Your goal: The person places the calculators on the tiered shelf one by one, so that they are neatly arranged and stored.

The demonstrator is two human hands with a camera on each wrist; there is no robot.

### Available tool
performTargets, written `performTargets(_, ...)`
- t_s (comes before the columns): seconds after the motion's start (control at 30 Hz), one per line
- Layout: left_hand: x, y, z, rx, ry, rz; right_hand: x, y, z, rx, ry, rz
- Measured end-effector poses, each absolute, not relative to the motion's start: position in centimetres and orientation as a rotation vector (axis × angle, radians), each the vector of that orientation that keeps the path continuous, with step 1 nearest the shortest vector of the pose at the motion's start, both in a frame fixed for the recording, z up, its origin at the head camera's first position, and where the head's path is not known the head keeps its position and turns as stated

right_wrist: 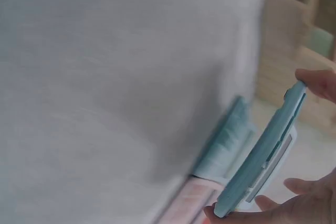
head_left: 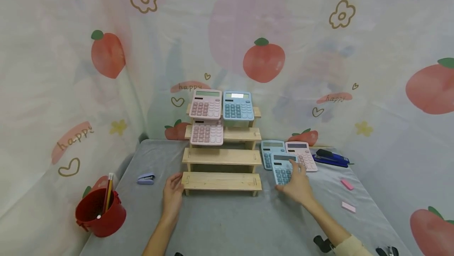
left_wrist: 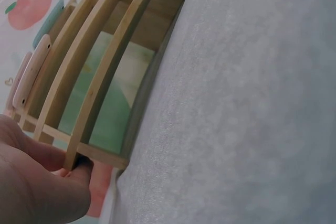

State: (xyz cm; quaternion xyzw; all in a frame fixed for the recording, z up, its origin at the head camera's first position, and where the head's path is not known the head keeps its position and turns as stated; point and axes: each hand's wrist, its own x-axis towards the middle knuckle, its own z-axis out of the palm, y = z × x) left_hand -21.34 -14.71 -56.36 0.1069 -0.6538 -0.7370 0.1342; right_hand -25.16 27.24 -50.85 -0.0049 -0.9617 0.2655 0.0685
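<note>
My right hand (head_left: 298, 185) grips a blue calculator (head_left: 281, 167) by its edges, with the thumb at one end and the fingers at the other. In the right wrist view that calculator (right_wrist: 262, 153) is raised off the table, tilted. Behind it lie another blue calculator (head_left: 267, 155) and a pink calculator (head_left: 306, 157). My left hand (head_left: 172, 195) pinches the left end of the lowest board of a wooden stepped rack (head_left: 221, 182). On the top step stand a pink calculator (head_left: 205, 104) and a blue calculator (head_left: 237, 106); one more pink calculator (head_left: 207, 132) leans on the step below.
A red bucket (head_left: 118, 214) with pencils stands at the left, near a small lilac stapler (head_left: 146, 178). Toward the right lie a dark blue stapler (head_left: 330, 158) and two pink erasers, one bright (head_left: 347, 184) and one pale (head_left: 348, 207). Printed cloth hangs behind the table.
</note>
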Motion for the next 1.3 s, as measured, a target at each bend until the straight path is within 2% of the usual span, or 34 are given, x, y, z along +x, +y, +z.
performTargets(0.33, -21.3, -14.8, -56.2, 0.322, -1.914, -2.148, -24.8, 25.3, -44.1, 0.111, -2.793, 0.795)
performTargets(0.57, -21.3, -14.8, -56.2, 0.314, -1.899, -2.149, -25.0, 22.0, -41.1, 0.229, -2.772, 0.841)
performTargets(1.3, -21.2, -14.7, -56.3, 0.287, -1.866, -2.144, -28.5, 14.2, -40.3, 0.307, -2.780, 0.875)
